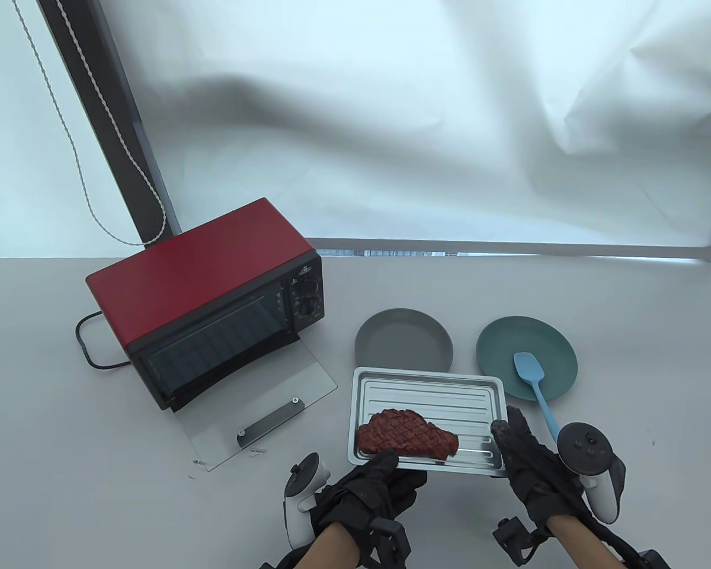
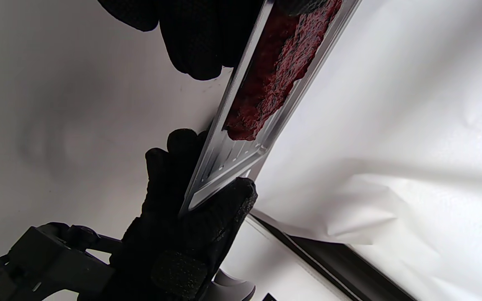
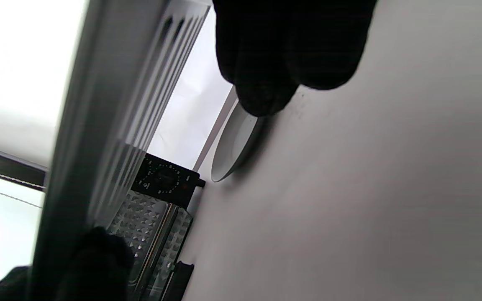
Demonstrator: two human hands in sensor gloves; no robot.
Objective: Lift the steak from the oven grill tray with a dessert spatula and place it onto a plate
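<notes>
A brown grilled steak [image 1: 406, 435] lies in the near left part of the metal oven grill tray [image 1: 426, 391]. Both hands hold the tray by its near edge. My left hand [image 1: 379, 468] grips the near left corner, thumb on the rim beside the steak. My right hand [image 1: 512, 441] grips the near right corner. In the left wrist view the steak [image 2: 274, 79] shows edge-on in the tray [image 2: 224, 159]. The light blue dessert spatula [image 1: 536, 385] lies on the teal plate [image 1: 503, 344], its handle towards my right hand. A grey plate [image 1: 403, 341] sits just behind the tray.
A red toaster oven [image 1: 213, 320] stands at the left with its glass door [image 1: 260, 409] folded down onto the table, and its cord trails off to the left. The tray's far edge overlaps the grey plate's near rim. White backdrop cloth hangs behind the table.
</notes>
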